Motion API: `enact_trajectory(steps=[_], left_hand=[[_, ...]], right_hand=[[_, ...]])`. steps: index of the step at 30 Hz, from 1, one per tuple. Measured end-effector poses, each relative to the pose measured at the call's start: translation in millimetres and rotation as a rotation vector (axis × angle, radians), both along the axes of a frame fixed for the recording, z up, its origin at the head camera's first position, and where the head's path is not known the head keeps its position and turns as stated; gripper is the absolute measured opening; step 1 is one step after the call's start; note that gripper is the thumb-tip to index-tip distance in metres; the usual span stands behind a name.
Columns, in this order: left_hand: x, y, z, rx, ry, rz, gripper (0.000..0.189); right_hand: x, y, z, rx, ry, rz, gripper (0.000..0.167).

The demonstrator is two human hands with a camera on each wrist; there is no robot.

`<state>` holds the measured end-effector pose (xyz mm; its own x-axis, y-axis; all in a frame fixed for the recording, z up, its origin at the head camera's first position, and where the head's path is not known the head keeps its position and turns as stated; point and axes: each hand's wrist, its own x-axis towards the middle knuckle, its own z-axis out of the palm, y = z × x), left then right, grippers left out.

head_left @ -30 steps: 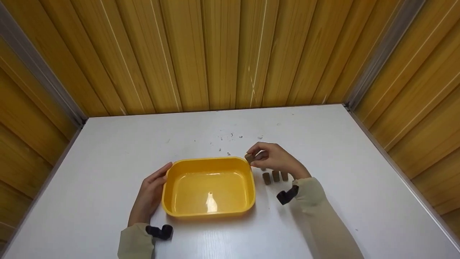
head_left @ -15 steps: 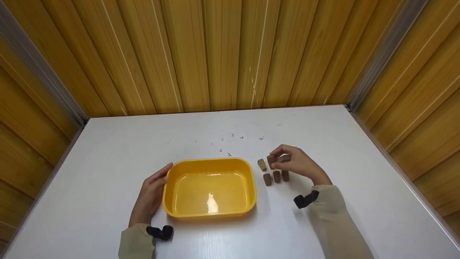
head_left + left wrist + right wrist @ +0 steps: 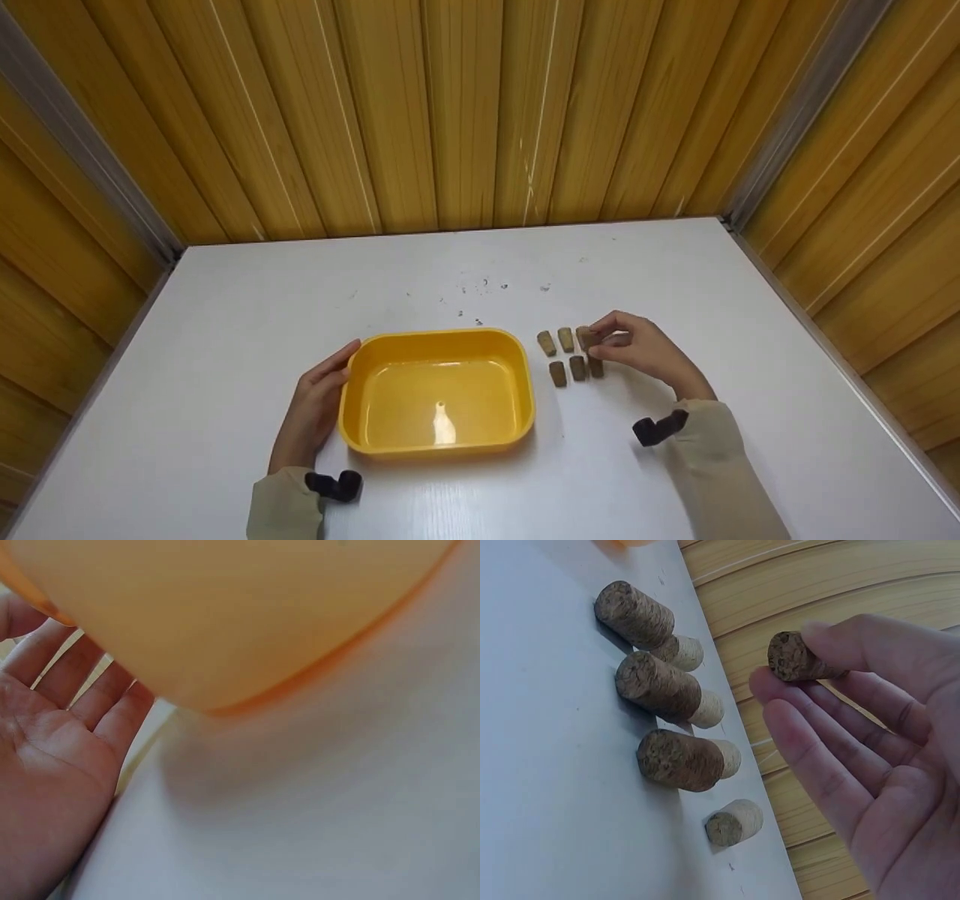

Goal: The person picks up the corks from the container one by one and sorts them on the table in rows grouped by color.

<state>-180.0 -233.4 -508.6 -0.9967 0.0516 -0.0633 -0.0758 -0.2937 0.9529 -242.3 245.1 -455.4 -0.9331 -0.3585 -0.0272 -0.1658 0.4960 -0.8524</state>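
Note:
In the right wrist view my right hand (image 3: 885, 735) pinches a brown cork (image 3: 789, 656) between thumb and fingertips, held above the table. In the head view the right hand (image 3: 641, 349) hovers over the right end of two short rows of corks. Dark corks (image 3: 558, 373) form the front row, lighter corks (image 3: 546, 343) the back one; the hand overlaps part of the rows. My left hand (image 3: 319, 397) rests against the left end of a yellow plastic tub (image 3: 435, 451), its fingers fairly straight along the wall (image 3: 225, 637) in the left wrist view.
The tub stands left of the corks on a white table (image 3: 247, 315). Dark crumbs (image 3: 480, 286) lie scattered behind it. Wood-patterned panels (image 3: 465, 112) rise behind the table and at both sides.
My right hand has moved right with the cork, from beside the tub's back right corner to the right end of the rows. The left hand and tub stay put.

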Motion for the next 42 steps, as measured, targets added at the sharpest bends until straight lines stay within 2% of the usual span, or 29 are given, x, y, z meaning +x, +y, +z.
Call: enact_trajectory(steps=[6,18,27,32,42], left_hand=[[0.1,0.1,-1.3,0.002,-0.005,0.006,0.049],[-0.9,-0.5,-2.3,0.008,-0.001,0.018,0.047],[-0.6,-0.9,-1.1,0.011,-0.015,0.001,0.047],[0.0,-1.2,-1.1,0.013,-0.008,0.002,0.048],[0.6,-0.7,-2.5,0.04,0.009,0.008,0.048]], right_hand=[[2.0,10,-6.4,-0.027,-0.006,-0.012,0.041],[9.4,26,-15.2,0.006,-0.024,-0.083,0.043],[12.6,32,-22.6,0.054,-0.052,-0.131,0.042],[13.4,34,-24.3,0.062,-0.058,-0.139,0.041],[11.7,33,-27.9,0.146,-0.065,-0.188,0.043]])
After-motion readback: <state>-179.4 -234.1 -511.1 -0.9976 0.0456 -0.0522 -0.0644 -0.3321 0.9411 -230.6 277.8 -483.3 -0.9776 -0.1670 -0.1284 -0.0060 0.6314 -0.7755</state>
